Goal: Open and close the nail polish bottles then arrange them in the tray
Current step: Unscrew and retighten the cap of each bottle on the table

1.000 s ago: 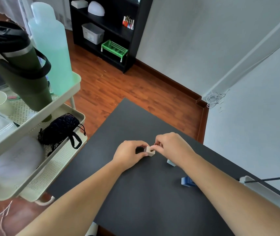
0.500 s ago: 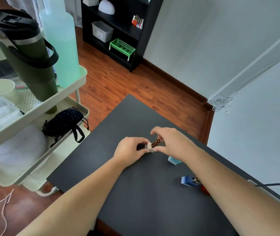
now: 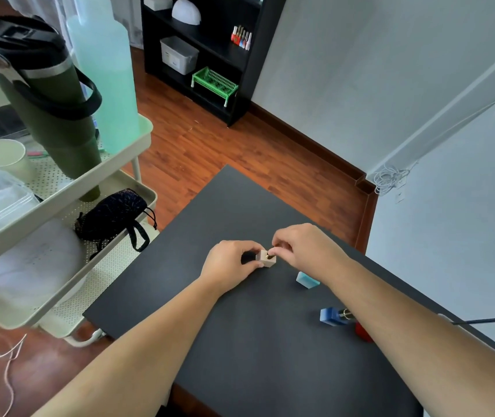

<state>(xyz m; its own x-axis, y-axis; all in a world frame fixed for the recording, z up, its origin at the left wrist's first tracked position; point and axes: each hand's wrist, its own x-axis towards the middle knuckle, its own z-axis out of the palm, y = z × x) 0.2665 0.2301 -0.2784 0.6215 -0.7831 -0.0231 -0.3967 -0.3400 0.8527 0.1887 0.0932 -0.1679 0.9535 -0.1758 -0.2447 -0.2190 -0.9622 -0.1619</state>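
Note:
A small beige nail polish bottle [image 3: 267, 261] stands on the black table [image 3: 240, 341]. My left hand [image 3: 228, 263] grips it from the left. My right hand [image 3: 303, 248] pinches the dark cap [image 3: 270, 253] at the bottle's top, and my fingers cover most of the cap. A pale turquoise bottle [image 3: 307, 279] sits to the right, partly behind my right forearm. Nearer to me a blue bottle [image 3: 330, 316] lies on its side, with a red one [image 3: 363, 332] beside it, half hidden by the arm. A white tray's edge [image 3: 446, 316] shows at far right.
A pale green trolley [image 3: 95, 182] stands close to the table's left side, holding a dark green flask [image 3: 47, 94], a mint bottle [image 3: 104, 70], a cup and a black pouch [image 3: 110, 213]. A thin black rod [image 3: 481, 320] lies over the tray. Wooden floor and a black shelf lie beyond.
Half a second ago the dark cap stuck out up and to the right of the bottle under my right fingers. Now it sits down at the bottle's top. My left hand has kept its hold.

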